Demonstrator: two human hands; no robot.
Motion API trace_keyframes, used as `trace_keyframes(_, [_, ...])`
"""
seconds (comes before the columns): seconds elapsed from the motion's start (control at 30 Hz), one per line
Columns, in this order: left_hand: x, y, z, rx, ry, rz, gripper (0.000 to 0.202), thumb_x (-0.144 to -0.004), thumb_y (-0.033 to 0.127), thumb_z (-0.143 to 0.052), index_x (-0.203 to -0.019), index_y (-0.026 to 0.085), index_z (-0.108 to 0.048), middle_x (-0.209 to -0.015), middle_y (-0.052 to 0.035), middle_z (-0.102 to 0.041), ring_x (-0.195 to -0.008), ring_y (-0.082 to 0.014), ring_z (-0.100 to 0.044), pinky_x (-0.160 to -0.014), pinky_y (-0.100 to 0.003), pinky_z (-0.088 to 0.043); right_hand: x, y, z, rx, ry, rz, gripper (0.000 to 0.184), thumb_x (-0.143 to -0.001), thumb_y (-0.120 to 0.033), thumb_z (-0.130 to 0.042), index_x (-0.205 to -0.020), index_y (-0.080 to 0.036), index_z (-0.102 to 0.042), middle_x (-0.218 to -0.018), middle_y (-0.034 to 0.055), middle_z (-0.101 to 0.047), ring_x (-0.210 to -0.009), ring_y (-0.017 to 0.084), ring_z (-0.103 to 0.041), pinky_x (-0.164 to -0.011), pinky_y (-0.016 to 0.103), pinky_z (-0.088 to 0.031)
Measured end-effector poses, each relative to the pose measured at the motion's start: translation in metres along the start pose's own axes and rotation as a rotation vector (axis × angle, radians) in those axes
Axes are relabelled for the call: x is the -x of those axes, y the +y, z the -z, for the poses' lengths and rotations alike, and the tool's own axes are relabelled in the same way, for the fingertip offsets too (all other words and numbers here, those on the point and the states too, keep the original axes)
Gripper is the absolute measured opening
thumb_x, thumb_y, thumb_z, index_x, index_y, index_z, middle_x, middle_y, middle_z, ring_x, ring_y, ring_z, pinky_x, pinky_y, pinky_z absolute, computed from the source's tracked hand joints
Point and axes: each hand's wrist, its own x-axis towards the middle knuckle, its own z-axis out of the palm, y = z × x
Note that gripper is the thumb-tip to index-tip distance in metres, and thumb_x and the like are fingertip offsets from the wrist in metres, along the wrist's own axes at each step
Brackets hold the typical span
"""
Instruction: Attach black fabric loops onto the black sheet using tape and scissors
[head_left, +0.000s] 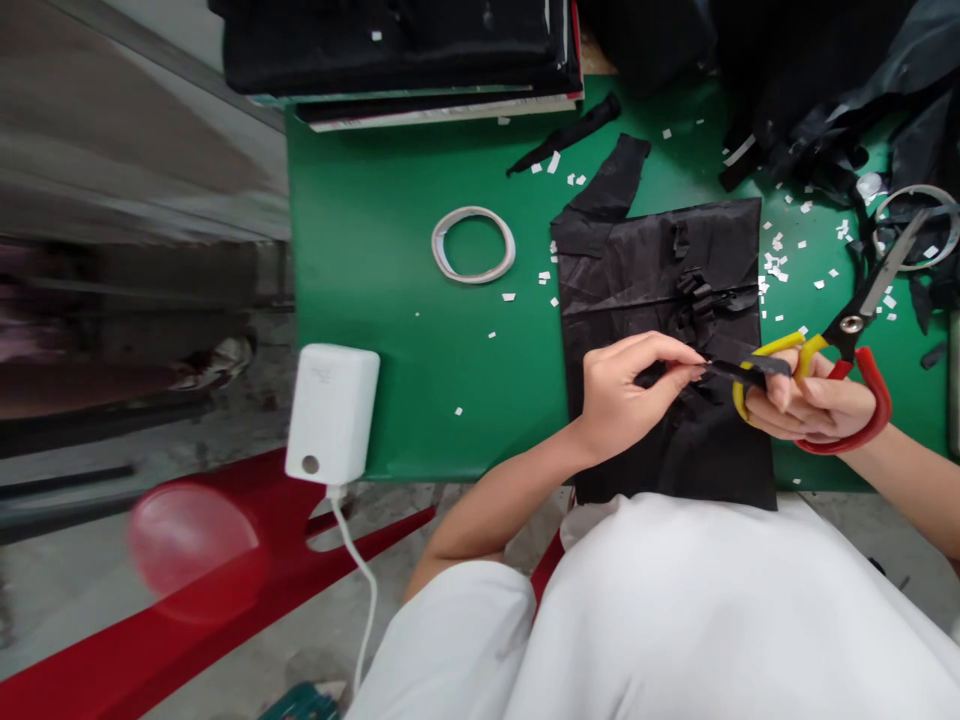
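Two tape rings (pixel 450 268), one scissors (pixel 851 323), one parcel (pixel 645 260), one charger (pixel 332 412).

Person wears a plain white garment (pixel 712 600) covering torso and lap, the fabric smooth with soft folds. A white sleeve (pixel 457 620) covers the left upper arm to about the elbow. Left hand (pixel 622 400), right hand (pixel 817 405) and both forearms are bare.

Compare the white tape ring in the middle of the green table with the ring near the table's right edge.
The middle ring is opaque white; the right ring looks greyer and thinner. The middle ring lies uncovered on the green table; the right ring sits among black scraps, crossed by the scissors. Both are round hoops lying flat.
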Motion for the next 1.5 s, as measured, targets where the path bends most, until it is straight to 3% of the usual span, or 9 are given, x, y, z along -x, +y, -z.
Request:
trace_keyframes(0.13, [-0.001,0.006,0.000,0.172,-0.020,0.316,0.009,-0.079,0.023,-0.075,-0.075,0.015,-0.071,-0.070,-0.0013,-0.073,-0.063,-0.0108,-0.069,-0.062,-0.020,-0.057,-0.004,-0.006,0.000,0.007,0.107,0.035,0.017,-0.093,-0.032,-0.060,-0.101,-0.022,-0.071,-0.034,-0.0120,-0.019,-0.031,0.006,-0.013,-0.033,0.016,-0.018])
trace_keyframes(0.23, [-0.004,0.010,0.001,0.292,-0.044,0.469,0.017,-0.076,0.029,-0.078,-0.072,0.015,-0.069,-0.065,0.0005,-0.069,-0.059,-0.0092,-0.067,-0.060,-0.019,-0.056,-0.006,-0.008,0.001,0.022,0.157,0.022,0.018,-0.092,-0.031,-0.059,-0.102,-0.022,-0.071,-0.035,-0.0117,-0.020,-0.032,0.006,-0.013,-0.033,0.017,-0.017])
trace_keyframes(0.4, [-0.010,0.013,0.005,0.424,-0.079,0.581,0.027,-0.068,0.034,-0.085,-0.069,0.014,-0.066,-0.060,0.0027,-0.065,-0.055,-0.0073,-0.065,-0.058,-0.017,-0.056,-0.007,-0.005,0.009,0.073,0.172,-0.012,0.021,-0.095,-0.032,-0.055,-0.094,-0.019,-0.072,-0.036,-0.0113,-0.021,-0.031,0.005,-0.013,-0.032,0.017,-0.019])
trace_keyframes(0.57, [-0.012,0.007,0.010,0.573,-0.057,0.650,0.033,-0.061,0.033,-0.090,-0.067,0.013,-0.064,-0.061,0.0022,-0.069,-0.053,-0.0068,-0.066,-0.055,-0.015,-0.056,-0.006,-0.001,0.014,0.096,0.170,-0.016,0.036,-0.095,-0.050,-0.054,-0.091,-0.017,-0.069,-0.041,-0.0108,-0.028,-0.033,0.005,-0.017,-0.031,0.016,-0.021])
trace_keyframes(0.8, [-0.012,-0.004,0.011,0.692,0.057,0.636,0.036,-0.062,0.038,-0.089,-0.072,0.014,-0.063,-0.065,0.0031,-0.072,-0.054,-0.0061,-0.069,-0.054,-0.012,-0.056,-0.003,0.002,0.008,0.071,0.066,-0.132,0.054,-0.088,-0.070,-0.051,-0.081,-0.017,-0.056,-0.050,-0.0113,-0.024,-0.039,0.005,-0.018,-0.033,0.018,-0.019])
trace_keyframes(0.97, [-0.014,-0.003,0.011,0.679,0.085,0.622,0.039,-0.062,0.040,-0.089,-0.071,0.014,-0.061,-0.065,0.0040,-0.071,-0.056,-0.0057,-0.069,-0.057,-0.012,-0.057,-0.004,0.003,-0.001,0.233,0.016,-0.300,0.074,-0.065,-0.091,-0.053,-0.078,-0.019,-0.046,-0.059,-0.0104,-0.028,-0.048,0.005,-0.021,-0.044,0.023,-0.023])
trace_keyframes(1.13, [-0.012,-0.006,0.011,0.650,0.112,0.534,0.035,-0.069,0.037,-0.086,-0.074,0.015,-0.060,-0.068,0.0053,-0.070,-0.059,-0.0035,-0.068,-0.059,-0.010,-0.057,0.005,0.010,0.005,0.139,-0.096,-0.362,0.072,-0.070,-0.088,-0.053,-0.086,-0.018,-0.048,-0.066,-0.0084,-0.029,-0.052,0.006,-0.021,-0.047,0.025,-0.022])
trace_keyframes(1.33, [-0.009,-0.011,0.008,0.547,0.162,0.338,0.028,-0.077,0.034,-0.080,-0.077,0.017,-0.058,-0.075,0.0052,-0.065,-0.064,-0.0027,-0.068,-0.059,-0.009,-0.055,0.013,0.014,0.010,0.089,-0.183,-0.399,0.076,-0.079,-0.087,-0.039,-0.093,-0.014,-0.053,-0.065,-0.0087,-0.026,-0.051,0.007,-0.020,-0.046,0.027,-0.023])
trace_keyframes(1.5, [-0.009,-0.009,0.008,0.451,0.153,0.201,0.024,-0.082,0.031,-0.075,-0.075,0.018,-0.057,-0.074,0.0040,-0.061,-0.063,-0.0034,-0.065,-0.058,-0.012,-0.055,0.010,0.011,0.009,0.068,-0.196,-0.474,0.081,-0.074,-0.092,-0.036,-0.092,-0.015,-0.052,-0.064,-0.0089,-0.027,-0.050,0.007,-0.021,-0.045,0.027,-0.022])
